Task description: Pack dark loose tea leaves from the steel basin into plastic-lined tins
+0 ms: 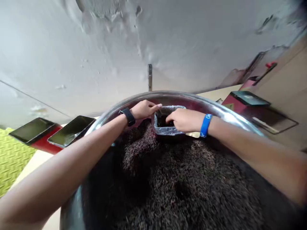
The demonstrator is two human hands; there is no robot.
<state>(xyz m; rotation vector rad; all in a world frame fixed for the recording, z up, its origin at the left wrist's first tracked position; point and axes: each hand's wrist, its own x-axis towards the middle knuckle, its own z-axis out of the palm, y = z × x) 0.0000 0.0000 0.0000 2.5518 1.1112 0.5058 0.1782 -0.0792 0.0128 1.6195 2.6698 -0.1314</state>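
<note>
A large round metal basin (pixel 240 123) holds a heap of dark, loose, leaf-like material (pixel 192 179). Near its far rim sits a small container lined with a clear plastic bag (pixel 168 130). My left hand (pixel 145 109), with a black watch on the wrist, pinches the liner's edge at the container's left corner. My right hand (pixel 183 119), with a blue wristband, reaches in over the right side; its fingertips are down inside, closed, on dark contents that I cannot make out clearly. Something gold-coloured (pixel 193 134) shows beneath my right hand.
Two open tins (pixel 46 140) (pixel 72 131) stand left of the basin, beside a yellow-green textured mat (pixel 14 159). At the right are a dark red tin (pixel 244 102) and a wire-like frame (pixel 285 127). Behind rises a peeling grey wall (pixel 179 41) with a metal bar (pixel 150 77).
</note>
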